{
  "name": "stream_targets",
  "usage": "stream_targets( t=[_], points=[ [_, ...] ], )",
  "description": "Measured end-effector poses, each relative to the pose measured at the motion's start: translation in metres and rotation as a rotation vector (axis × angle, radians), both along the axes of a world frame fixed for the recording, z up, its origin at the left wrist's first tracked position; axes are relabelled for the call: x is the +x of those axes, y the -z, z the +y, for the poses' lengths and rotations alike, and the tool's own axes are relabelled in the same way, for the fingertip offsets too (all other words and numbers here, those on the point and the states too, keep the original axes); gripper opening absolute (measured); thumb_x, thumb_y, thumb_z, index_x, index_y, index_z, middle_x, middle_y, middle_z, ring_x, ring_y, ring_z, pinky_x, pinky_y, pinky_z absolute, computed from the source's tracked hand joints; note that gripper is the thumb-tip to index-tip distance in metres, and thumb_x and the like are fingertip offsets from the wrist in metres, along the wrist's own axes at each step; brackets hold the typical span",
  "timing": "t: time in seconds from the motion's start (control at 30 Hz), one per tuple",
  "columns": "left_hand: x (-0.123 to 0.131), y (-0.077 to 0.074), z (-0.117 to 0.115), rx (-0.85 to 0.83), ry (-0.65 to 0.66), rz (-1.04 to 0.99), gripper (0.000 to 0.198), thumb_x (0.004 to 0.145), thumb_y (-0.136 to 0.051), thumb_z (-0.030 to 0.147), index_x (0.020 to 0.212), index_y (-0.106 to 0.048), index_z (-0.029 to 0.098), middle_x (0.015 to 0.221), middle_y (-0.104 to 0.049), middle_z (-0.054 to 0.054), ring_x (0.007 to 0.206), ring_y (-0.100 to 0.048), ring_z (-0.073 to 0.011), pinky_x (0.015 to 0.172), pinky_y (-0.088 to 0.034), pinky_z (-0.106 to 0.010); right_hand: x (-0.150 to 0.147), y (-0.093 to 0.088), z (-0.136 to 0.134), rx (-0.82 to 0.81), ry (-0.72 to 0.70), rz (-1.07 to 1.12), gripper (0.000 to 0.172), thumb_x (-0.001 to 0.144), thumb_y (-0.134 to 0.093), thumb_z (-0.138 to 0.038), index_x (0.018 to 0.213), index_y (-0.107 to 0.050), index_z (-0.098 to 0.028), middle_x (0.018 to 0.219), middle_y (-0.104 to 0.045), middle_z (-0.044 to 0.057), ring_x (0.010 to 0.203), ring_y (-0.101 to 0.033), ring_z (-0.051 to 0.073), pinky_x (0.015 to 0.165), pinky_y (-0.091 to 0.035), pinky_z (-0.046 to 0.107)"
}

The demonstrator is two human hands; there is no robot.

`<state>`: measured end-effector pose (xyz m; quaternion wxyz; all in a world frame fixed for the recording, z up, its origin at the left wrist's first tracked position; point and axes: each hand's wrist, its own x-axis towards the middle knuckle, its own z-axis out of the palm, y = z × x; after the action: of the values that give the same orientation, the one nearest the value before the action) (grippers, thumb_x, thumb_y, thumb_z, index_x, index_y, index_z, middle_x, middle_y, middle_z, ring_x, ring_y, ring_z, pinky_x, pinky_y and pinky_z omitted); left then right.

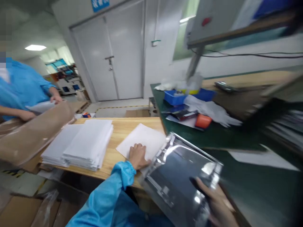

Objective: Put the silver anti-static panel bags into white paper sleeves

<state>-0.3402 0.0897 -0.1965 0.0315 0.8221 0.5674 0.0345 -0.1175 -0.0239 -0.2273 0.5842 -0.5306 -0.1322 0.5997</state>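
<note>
My left hand [138, 156] rests on a white sheet [145, 138] lying on the wooden table, its fingers spread over the surface and slightly bent. In my right hand [216, 200] is a dark flat panel [181, 176] with a shiny, silvery edge, apparently inside clear plastic. The thumb presses on the panel's face, and the other fingers are hidden behind it. The panel is tilted, and its upper left corner overlaps the white sheet. To the left of my left hand stand stacks of flat white sheets or sleeves [87, 143].
A green workbench [248, 186] to the right carries blue bins [175, 97], white gloves [210, 108], an orange object [203, 121] and paper. At left, a co-worker in blue [26, 85] handles material behind a brown, plastic-covered roll or box [40, 132]. Cardboard [21, 209] lies below.
</note>
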Motion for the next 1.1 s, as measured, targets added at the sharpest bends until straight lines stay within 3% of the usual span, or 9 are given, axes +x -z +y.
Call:
stream_targets(
  t=[0.07, 0.13, 0.27, 0.4, 0.53, 0.73, 0.87, 1.0, 1.1],
  points=[
    [0.009, 0.001, -0.002, -0.002, -0.048, 0.097, 0.030, 0.083, -0.049, 0.035, 0.102, -0.064, 0.017, 0.110, -0.062, -0.012, 0.105, -0.053, -0.0275, 0.082, -0.042, -0.040, -0.002, -0.009, -0.007, -0.045, 0.002, 0.059, 0.038, 0.049, -0.086, -0.036, 0.079, -0.072, -0.018, 0.067, -0.074, 0.004, 0.064, -0.071, 0.028, 0.061, -0.060, 0.035],
    [0.012, 0.001, 0.004, -0.006, -0.042, 0.112, 0.027, 0.085, -0.042, 0.022, 0.094, -0.066, 0.014, 0.105, -0.064, -0.015, 0.103, -0.055, -0.0292, 0.081, -0.040, -0.042, -0.002, -0.013, -0.014, -0.082, -0.037, 0.107, 0.039, 0.055, -0.083, -0.036, 0.087, -0.071, -0.016, 0.072, -0.074, 0.006, 0.068, -0.071, 0.028, 0.065, -0.059, 0.037],
    [0.007, -0.004, 0.015, 0.065, -0.066, 0.129, 0.034, 0.086, -0.035, 0.016, 0.108, -0.060, 0.010, 0.092, -0.067, -0.016, 0.089, -0.062, -0.0299, 0.076, -0.039, -0.043, 0.002, -0.012, -0.032, -0.109, -0.085, 0.085, 0.036, 0.057, -0.082, -0.032, 0.087, -0.070, -0.015, 0.070, -0.073, 0.006, 0.062, -0.069, 0.025, 0.060, -0.056, 0.033],
    [0.011, -0.008, 0.016, 0.196, -0.085, 0.153, 0.038, 0.090, -0.035, 0.034, 0.114, -0.055, 0.012, 0.091, -0.068, -0.014, 0.088, -0.063, -0.0301, 0.076, -0.037, -0.042, -0.003, -0.011, -0.037, -0.056, -0.115, 0.096, 0.035, 0.056, -0.082, -0.032, 0.084, -0.069, -0.014, 0.073, -0.073, 0.006, 0.059, -0.067, 0.021, 0.057, -0.054, 0.030],
    [0.016, -0.015, 0.009, 0.228, -0.062, 0.224, 0.052, 0.082, -0.048, 0.050, 0.115, -0.053, 0.010, 0.094, -0.066, -0.015, 0.089, -0.061, -0.0337, 0.078, -0.036, -0.046, -0.015, -0.006, -0.025, -0.027, -0.104, 0.117, 0.030, 0.057, -0.081, -0.030, 0.079, -0.068, -0.014, 0.068, -0.071, 0.005, 0.057, -0.065, 0.019, 0.055, -0.052, 0.028],
    [-0.019, -0.031, -0.016, 0.317, 0.031, 0.415, 0.049, 0.074, -0.047, 0.010, 0.123, -0.052, 0.014, 0.105, -0.062, -0.014, 0.096, -0.055, -0.0341, 0.078, -0.036, -0.049, -0.030, -0.001, -0.010, 0.014, -0.035, 0.124, 0.037, 0.055, -0.080, -0.027, 0.086, -0.064, -0.016, 0.074, -0.071, 0.004, 0.064, -0.066, 0.020, 0.060, -0.054, 0.031],
    [-0.045, -0.018, -0.016, 0.223, 0.077, 0.389, 0.034, 0.084, -0.037, 0.011, 0.105, -0.063, 0.016, 0.095, -0.067, -0.012, 0.091, -0.059, -0.0310, 0.081, -0.038, -0.049, -0.040, -0.007, -0.002, 0.007, -0.085, 0.135, 0.031, 0.057, -0.078, -0.025, 0.083, -0.064, -0.016, 0.071, -0.069, 0.002, 0.062, -0.064, 0.018, 0.058, -0.052, 0.029],
    [-0.058, 0.003, -0.001, 0.233, 0.081, 0.202, 0.035, 0.086, -0.047, 0.030, 0.115, -0.060, 0.015, 0.123, -0.060, -0.014, 0.110, -0.055, -0.0287, 0.088, -0.042, -0.042, -0.048, -0.013, 0.009, -0.027, -0.092, 0.131, 0.019, 0.062, -0.073, -0.020, 0.077, -0.063, -0.015, 0.064, -0.067, 0.001, 0.058, -0.061, 0.015, 0.056, -0.051, 0.026],
    [-0.061, 0.011, 0.007, 0.189, 0.107, 0.141, 0.034, 0.086, -0.048, 0.034, 0.111, -0.063, 0.016, 0.120, -0.063, -0.011, 0.108, -0.057, -0.0255, 0.089, -0.044, -0.035, -0.050, -0.013, 0.016, -0.017, -0.094, 0.135, 0.018, 0.064, -0.072, -0.018, 0.079, -0.063, -0.015, 0.064, -0.067, 0.001, 0.057, -0.061, 0.015, 0.057, -0.052, 0.027]
  ],
)
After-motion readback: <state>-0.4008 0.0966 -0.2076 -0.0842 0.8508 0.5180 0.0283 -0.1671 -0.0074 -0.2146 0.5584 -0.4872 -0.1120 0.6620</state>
